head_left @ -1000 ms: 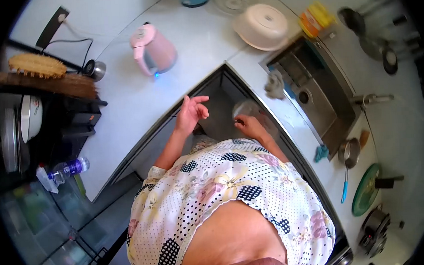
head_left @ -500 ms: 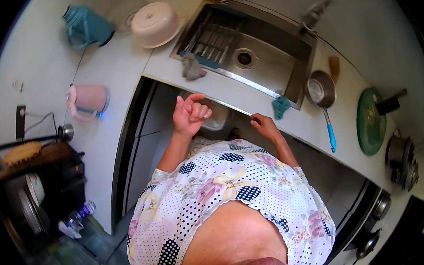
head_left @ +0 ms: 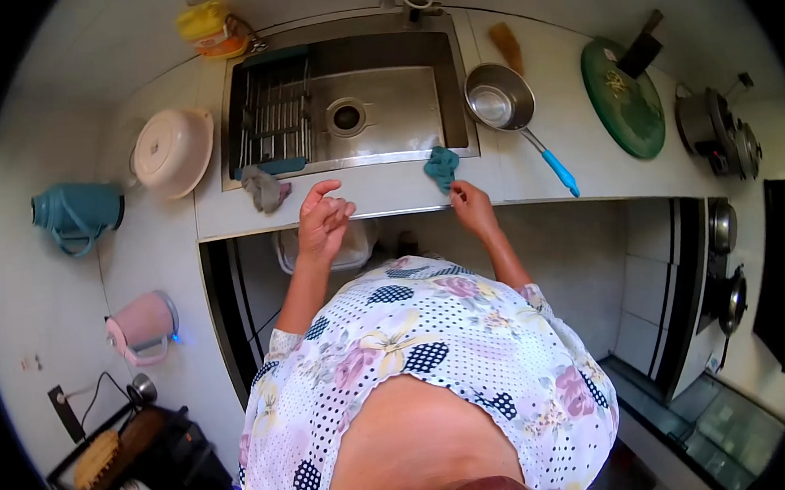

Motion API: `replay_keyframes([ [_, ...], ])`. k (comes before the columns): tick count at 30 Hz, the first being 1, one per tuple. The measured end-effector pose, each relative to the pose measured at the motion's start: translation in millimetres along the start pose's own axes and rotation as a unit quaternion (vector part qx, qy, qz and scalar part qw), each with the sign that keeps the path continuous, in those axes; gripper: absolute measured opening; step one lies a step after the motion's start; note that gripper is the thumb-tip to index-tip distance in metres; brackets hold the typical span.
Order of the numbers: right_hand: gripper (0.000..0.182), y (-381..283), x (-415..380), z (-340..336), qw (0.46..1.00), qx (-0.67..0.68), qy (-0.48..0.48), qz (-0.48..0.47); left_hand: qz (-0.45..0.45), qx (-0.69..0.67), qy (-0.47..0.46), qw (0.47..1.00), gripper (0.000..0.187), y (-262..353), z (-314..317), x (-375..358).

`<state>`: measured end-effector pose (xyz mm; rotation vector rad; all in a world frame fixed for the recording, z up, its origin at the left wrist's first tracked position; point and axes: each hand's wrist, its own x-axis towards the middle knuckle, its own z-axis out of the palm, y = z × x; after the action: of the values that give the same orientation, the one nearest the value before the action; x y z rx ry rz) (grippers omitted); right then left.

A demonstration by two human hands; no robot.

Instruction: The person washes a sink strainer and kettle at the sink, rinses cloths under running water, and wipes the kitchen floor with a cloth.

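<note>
My left hand is raised just in front of the counter edge, index finger extended and the others loosely curled, with nothing visible in it. A grey cloth lies on the counter beyond it to the left. At the counter edge, my right hand has its fingers bent together by the lower end of a teal cloth. Whether they touch or pinch that cloth is hidden. Beyond both hands is the steel sink, with a drying rack across its left side.
Right of the sink are a saucepan with a blue handle, a brush and a green round board. On the left stand a pink basin, a teal jug and a pink kettle. A yellow container is behind the sink.
The view has turned and now faces the sink squarely. My right hand has come closer to the teal cloth. My left hand keeps much the same pose.
</note>
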<state>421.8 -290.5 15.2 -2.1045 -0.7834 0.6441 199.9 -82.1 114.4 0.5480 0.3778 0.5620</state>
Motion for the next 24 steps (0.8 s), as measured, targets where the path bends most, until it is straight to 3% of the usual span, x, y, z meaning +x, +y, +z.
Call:
replay_keyframes([
  [3, 0.032, 2, 25, 2, 0.993, -0.060, 0.104, -0.009, 0.003, 0.006, 0.017, 1.000, 0.024, 9, -19, -8],
  [6, 0.038, -17, 45, 18, 0.983, -0.138, 0.124, -0.009, 0.011, -0.001, 0.038, 0.999, 0.023, 25, -50, -16],
  [10, 0.045, -30, 68, 56, 0.964, -0.262, 0.039, -0.016, 0.008, -0.054, 0.080, 0.995, 0.022, 39, -74, -25],
  [14, 0.042, -19, 101, 92, 0.992, -0.120, -0.030, -0.016, 0.027, -0.059, 0.105, 0.992, 0.019, 50, -76, -28],
  [15, 0.038, -46, 97, 88, 0.997, -0.012, -0.068, 0.017, 0.028, -0.055, 0.071, 0.996, 0.018, 48, -86, -27],
  [16, 0.038, -61, 99, 91, 0.988, 0.107, -0.084, 0.076, 0.025, -0.025, 0.077, 0.996, 0.018, 50, -86, -24],
  [18, 0.036, -85, 98, 94, 0.916, 0.333, -0.112, 0.194, 0.014, 0.031, 0.090, 0.995, 0.019, 48, -83, -19],
  [24, 0.031, -130, 96, 69, 0.857, 0.459, -0.172, 0.160, -0.002, 0.111, 0.101, 0.989, 0.018, 38, -65, 9],
])
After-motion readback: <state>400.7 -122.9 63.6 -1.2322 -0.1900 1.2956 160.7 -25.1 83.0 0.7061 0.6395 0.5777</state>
